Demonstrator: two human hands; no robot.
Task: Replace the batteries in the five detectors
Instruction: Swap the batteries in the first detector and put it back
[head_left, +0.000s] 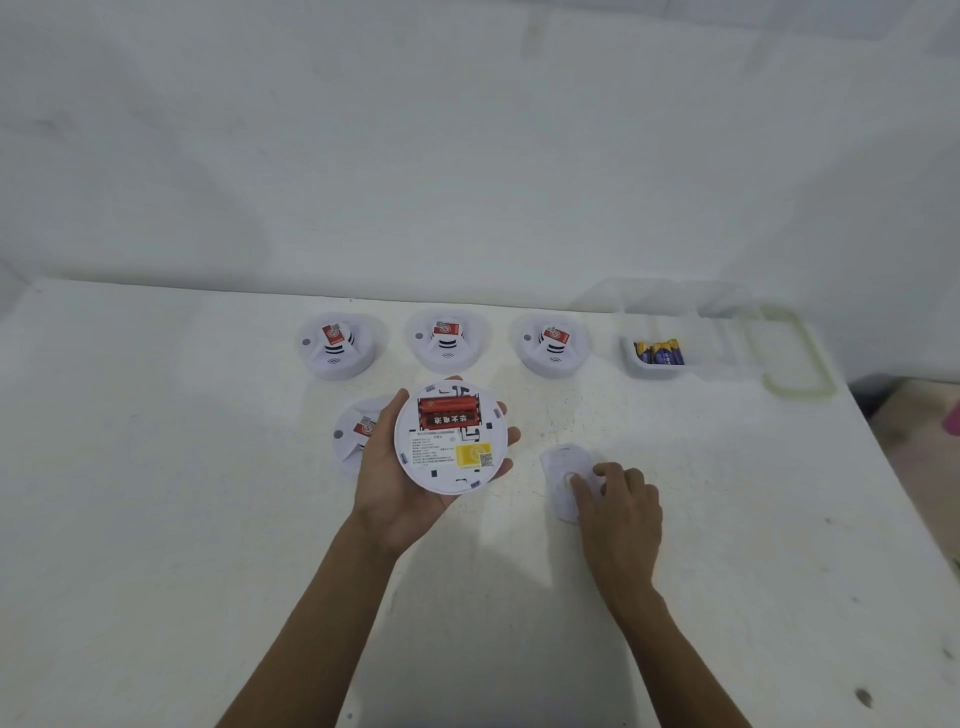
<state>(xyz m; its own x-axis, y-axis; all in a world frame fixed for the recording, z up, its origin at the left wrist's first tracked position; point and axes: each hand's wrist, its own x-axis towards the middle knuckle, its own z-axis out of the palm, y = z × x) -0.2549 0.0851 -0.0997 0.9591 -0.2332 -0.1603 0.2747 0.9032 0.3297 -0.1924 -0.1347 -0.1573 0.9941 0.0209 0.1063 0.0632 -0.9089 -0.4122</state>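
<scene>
1. The person's left hand (382, 470) cradled an upturned detector (451, 441) from beneath, thumb along its left rim and fingertips curled round the far and right edges, above the white table (208, 467).
2. The detector's battery bay lay open at the far side, with two red batteries (449, 412) seated side by side.
3. The right hand (621, 512) was well apart from the left, down on the table, its bent fingers on the white cover plate (562, 486) lying flat there. Whether it pinched the plate or merely touched it could not be told.
4. The step in hand looked to be taking out the old cells. It would go best with the detector kept level in the left palm while the freed right hand lifted each red battery by one end, rather than tipping them out.
5. The plate would be best left near and in plain sight, since it must go back on.
6. Fresh purple-and-yellow batteries (658, 352) waited in a clear tray (636, 370) at the far right. Polarity should be matched to the bay's markings, which were too small to read.
7. Three detectors (337, 345) (448, 340) (551, 345) sat in a far row, dome up, and a fourth (356, 434) was partly hidden behind the left hand, so most of the task seemingly remained.
</scene>
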